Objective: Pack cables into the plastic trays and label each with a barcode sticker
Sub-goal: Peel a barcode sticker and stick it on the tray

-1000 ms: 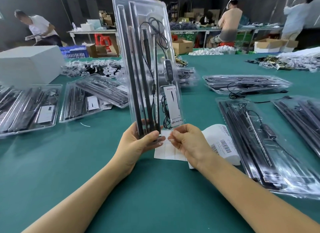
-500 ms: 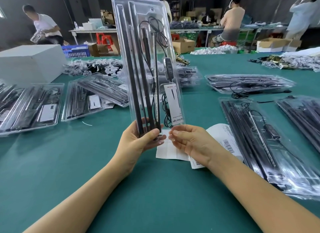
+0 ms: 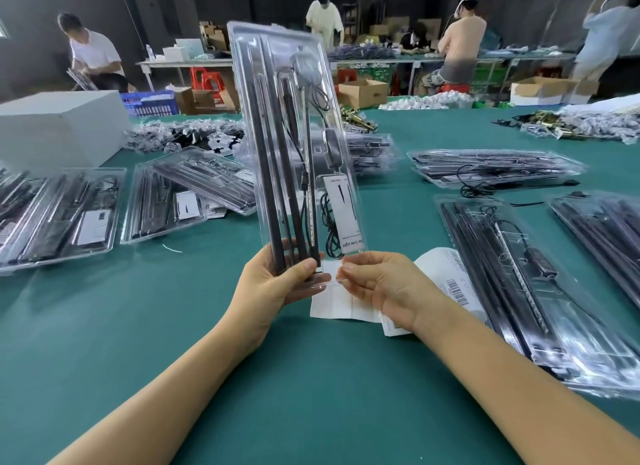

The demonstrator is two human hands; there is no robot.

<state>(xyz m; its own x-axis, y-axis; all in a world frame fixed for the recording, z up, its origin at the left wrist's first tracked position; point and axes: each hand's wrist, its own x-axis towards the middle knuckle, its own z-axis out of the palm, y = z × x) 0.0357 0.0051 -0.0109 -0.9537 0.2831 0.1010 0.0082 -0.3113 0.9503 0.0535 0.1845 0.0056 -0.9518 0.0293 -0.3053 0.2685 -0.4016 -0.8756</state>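
Tilting slightly rightward since a second ago, the clear tray [image 3: 277, 94] is standing upright over the desk [image 3: 311, 378]. Both hands are clamping its bottom edge: left hand [image 3: 273, 284] gripping at 7 o'clock, right hand [image 3: 381, 284] pinching at 5 o'clock.

Soft, even light falls from overhead onto my green table [image 3: 311, 412] — white glare streaks the clear plastic tray [image 3: 294, 135] I hold, its top smeared by blur — while the far room stays dim and the edges bow outward.

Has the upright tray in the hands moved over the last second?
No. The tray stays upright, its bottom edge still over the white sticker sheet, gripped by the left hand and right hand.
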